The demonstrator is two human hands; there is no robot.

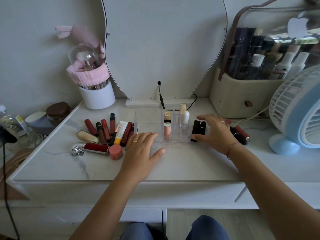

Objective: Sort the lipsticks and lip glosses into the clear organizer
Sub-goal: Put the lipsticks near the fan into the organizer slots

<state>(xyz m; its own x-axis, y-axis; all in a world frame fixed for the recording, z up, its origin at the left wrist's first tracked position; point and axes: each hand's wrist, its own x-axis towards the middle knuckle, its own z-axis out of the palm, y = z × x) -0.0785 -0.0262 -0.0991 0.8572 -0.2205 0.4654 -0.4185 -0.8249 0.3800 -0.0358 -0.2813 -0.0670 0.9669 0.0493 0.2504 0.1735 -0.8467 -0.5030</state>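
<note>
The left hand (141,149) lies flat, fingers (149,135) spread and empty, against the front left corner of the clear acrylic compartment organizer (173,129). The right hand (216,132) hovers with fingers (204,117) apart over the black lipstick tubes (198,129) just right of it. Loose tubes may roll if brushed, and the light organizer could slide or tip its standing pink lip gloss (167,130)

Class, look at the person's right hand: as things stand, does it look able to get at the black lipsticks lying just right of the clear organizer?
Probably yes. The right hand is spread open directly over the black lipsticks, its thumb close to the nearest one, and nothing lies between them; the clear organizer sits off to the left.
</note>
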